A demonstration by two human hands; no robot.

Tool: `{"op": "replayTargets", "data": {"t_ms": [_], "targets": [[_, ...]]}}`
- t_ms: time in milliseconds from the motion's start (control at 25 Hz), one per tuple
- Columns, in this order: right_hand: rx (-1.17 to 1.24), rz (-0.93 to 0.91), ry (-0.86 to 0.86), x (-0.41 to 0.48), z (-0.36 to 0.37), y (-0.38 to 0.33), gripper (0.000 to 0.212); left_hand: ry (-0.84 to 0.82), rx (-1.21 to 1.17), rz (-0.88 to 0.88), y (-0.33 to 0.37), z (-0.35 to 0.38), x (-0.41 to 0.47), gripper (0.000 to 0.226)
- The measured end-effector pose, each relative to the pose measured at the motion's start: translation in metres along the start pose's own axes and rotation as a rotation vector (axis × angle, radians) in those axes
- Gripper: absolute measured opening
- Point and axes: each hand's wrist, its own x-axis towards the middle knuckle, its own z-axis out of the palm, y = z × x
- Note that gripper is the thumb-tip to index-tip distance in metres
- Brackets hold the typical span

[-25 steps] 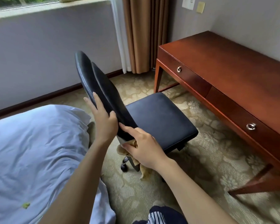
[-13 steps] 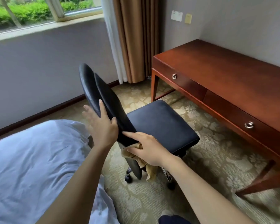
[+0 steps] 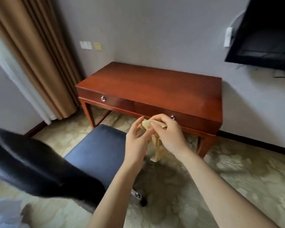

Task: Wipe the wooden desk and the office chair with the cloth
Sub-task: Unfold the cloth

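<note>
My left hand (image 3: 135,142) and right hand (image 3: 169,135) meet at centre frame, both pinching the cloth (image 3: 157,148) — bunching a fresh face, I judge, for the table (image 3: 155,86) behind.

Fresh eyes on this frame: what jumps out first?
At the centre, the left hand and right hand hold a bunched tan cloth between them, in front of the wooden desk against the far wall. The dark office chair fills the lower left, backrest blurred.
</note>
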Motion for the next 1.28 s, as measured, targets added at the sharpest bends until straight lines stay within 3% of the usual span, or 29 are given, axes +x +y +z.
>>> {"op": "replayTargets", "data": {"t_ms": [80,280,440,560,720,840,1080,1160,1280], "targets": [[0.011,0.017,0.091,-0.004,-0.046,0.001,0.012,-0.099,-0.048,-0.003,0.007,0.039,0.0,0.04],[-0.102,-0.01,0.127,-0.022,-0.16,0.009,0.007,-0.316,0.179,0.142,0.028,0.114,-0.002,0.023],[-0.358,-0.08,0.138,-0.034,-0.243,0.019,0.025,-0.337,0.729,0.383,0.041,0.181,0.001,0.022],[-0.595,-0.118,0.034,-0.035,-0.291,0.024,0.034,-0.362,1.049,0.547,0.048,0.226,-0.002,0.026],[-0.791,-0.016,-0.044,-0.047,-0.379,0.034,0.029,-0.561,0.941,0.581,0.048,0.301,-0.012,0.029],[-0.661,0.095,-0.131,-0.069,-0.445,0.039,0.023,-0.79,0.897,0.495,0.04,0.35,-0.02,0.038],[-0.534,0.363,-0.164,-0.117,-0.56,0.078,0.02,-1.173,0.43,0.051,0.011,0.457,-0.037,0.031],[-0.532,0.417,-0.088,-0.133,-0.592,0.099,0.014,-1.28,0.529,0.04,0.001,0.503,-0.037,0.02],[-0.735,0.449,0.214,-0.147,-0.638,0.135,0.011,-1.283,0.696,0.189,-0.013,0.584,-0.037,0.015]]}}
